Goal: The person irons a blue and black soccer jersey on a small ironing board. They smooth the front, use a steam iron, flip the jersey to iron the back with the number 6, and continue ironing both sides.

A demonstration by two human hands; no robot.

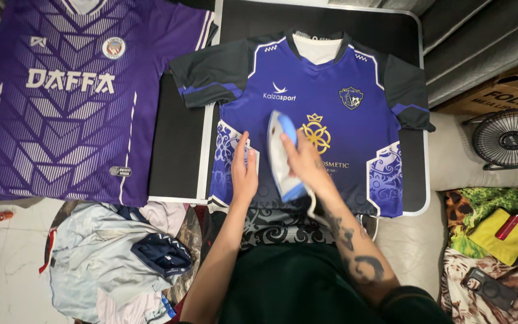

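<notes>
- Nearest me, my right hand (304, 161) has its fingers wrapped round the iron (283, 157), mid-chest on the blue jersey (331, 114).
- My left hand (244, 171) lies open, pressing cloth flat beside it; I'd glide slowly, fingers clear of the soleplate.

Iron (283, 156) on blue jersey (337, 126)

Blue-white iron (283, 157) flat on blue jersey (343, 120)
</notes>
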